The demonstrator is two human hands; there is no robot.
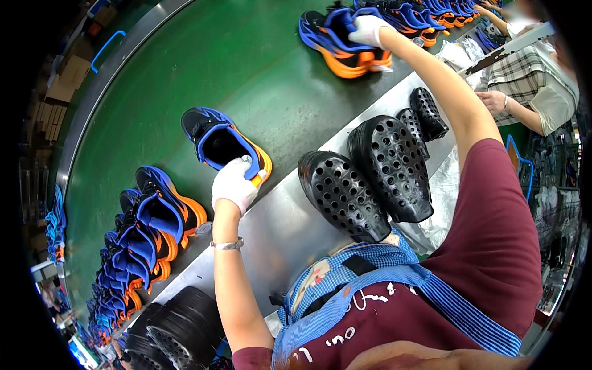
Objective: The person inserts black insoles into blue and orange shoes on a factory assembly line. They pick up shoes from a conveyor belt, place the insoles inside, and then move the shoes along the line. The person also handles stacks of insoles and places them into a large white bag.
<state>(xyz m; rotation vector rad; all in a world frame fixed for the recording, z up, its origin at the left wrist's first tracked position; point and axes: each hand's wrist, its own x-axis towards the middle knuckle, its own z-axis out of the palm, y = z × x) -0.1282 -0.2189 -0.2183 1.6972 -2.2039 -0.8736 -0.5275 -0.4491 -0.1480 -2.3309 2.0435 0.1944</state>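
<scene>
My left hand [236, 185], in a white glove, is closed on the heel of a blue and black sneaker [213, 125] with an orange sole. That sneaker lies on the green conveyor belt [246, 68], its opening facing me. Farther off to the right, my right hand [370, 32], also gloved, grips the collar of another sneaker [314, 40] of the same kind. A matching sneaker is close against it, and my fingertips are partly hidden in the opening. Between my arms, black perforated shoe-shaped forms [342, 196] lie on the metal ledge [280, 213].
A row of sneakers [159, 209] runs along the belt at the left, and another row [404, 15] stands at the far right. More black forms [185, 324] lie at the lower left. Across the ledge at the right, a person in a checked apron [515, 77] works.
</scene>
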